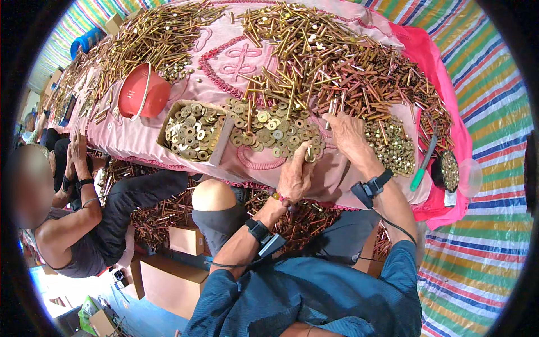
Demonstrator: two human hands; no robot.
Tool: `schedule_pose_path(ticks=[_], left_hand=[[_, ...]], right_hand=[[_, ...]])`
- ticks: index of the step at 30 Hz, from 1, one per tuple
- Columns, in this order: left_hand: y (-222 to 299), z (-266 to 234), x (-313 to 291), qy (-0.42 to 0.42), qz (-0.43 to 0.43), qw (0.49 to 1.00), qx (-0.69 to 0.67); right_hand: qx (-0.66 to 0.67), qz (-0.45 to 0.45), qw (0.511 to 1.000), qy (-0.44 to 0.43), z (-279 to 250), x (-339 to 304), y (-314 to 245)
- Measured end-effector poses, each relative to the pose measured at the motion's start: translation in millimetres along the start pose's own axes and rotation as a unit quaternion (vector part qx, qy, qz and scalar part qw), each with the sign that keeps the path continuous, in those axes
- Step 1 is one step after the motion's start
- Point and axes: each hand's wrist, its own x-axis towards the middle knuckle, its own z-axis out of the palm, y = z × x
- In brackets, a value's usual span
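My left hand (296,175) is closed in a pinch at the near edge of a loose heap of brass-coloured washers (278,133). Something small and pale shows at its fingertips, too small to name. Slightly farther off, my right hand (349,136) has its fingers pressed together round a short, bright metal rod (331,105), where the washers meet a large pile of copper- and brass-coloured metal rods (309,48). Beside my right wrist lies a heap of small nuts (393,149). Left of the loose washers, an open box (223,140) holds more of them.
A red bucket (135,95) stands on the pink cloth (191,154) at left. At right lie a green-handled tool (421,171) and a dark container of small parts (437,173). Cardboard boxes (168,283) stand below. Another person (70,236) sits at left.
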Motion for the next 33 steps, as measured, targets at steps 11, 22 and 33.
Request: schedule_pose_path(ticks=[11, 22, 33], left_hand=[[1, 5, 3, 0.014, 0.026, 0.999, 0.032], [0, 2, 5, -0.008, 0.027, 0.998, 0.047], [6, 1, 3, -0.026, 0.043, 0.997, 0.055]], right_hand=[[0.184, 0.105, 0.967, 0.140, -10, -12, -5], [0.607, 0.186, 0.761, 0.136, -54, -24, -84], [0.248, -0.072, 0.954, 0.150, -37, -40, -78]])
